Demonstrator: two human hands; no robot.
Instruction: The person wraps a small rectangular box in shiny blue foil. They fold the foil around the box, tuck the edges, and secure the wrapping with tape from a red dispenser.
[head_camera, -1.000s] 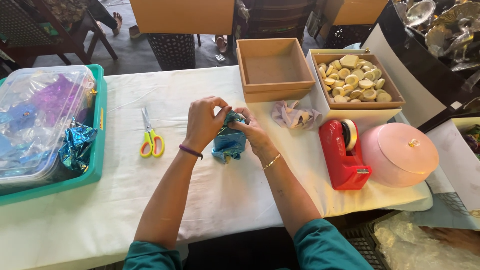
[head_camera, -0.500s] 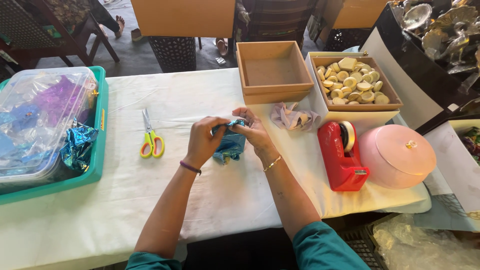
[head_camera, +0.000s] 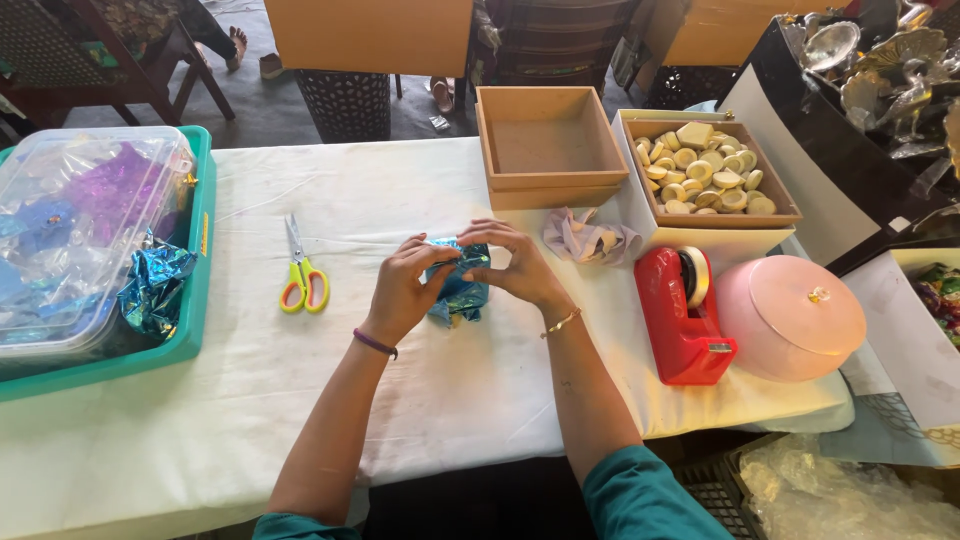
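Scissors (head_camera: 303, 275) with yellow and green handles lie flat on the white tablecloth (head_camera: 300, 190) well to the left of the hands, blades pointing away from the person. Farther left a teal tray (head_camera: 190, 330) carries a clear plastic tub (head_camera: 90, 230) packed with shiny purple and blue sheets, and a crumpled blue foil scrap (head_camera: 155, 285) spills over beside it. Beyond the hands stands an empty wooden box (head_camera: 545, 150); right of it a second box (head_camera: 715, 175) is full of small pale soaps – round and square. A crinkled lilac wrapper (head_camera: 590, 238) lies just beside the right hand. A red tape dispenser (head_camera: 685, 310) and a smooth pink round lid (head_camera: 795, 315) with a small knob sit to the right, near the table edge. Nothing stands between the hands and what they hold

Both hands meet at the middle of the table over a bundle of glossy blue foil (head_camera: 460, 290), creased and reflective. The left hand (head_camera: 405, 290) pinches its left side with curled fingers, a purple band on the wrist. The right hand (head_camera: 515, 265) grips the top and right side, fingers bent over it, a gold bangle on the wrist. The bundle rests low, touching or just above the cloth – I cannot tell which
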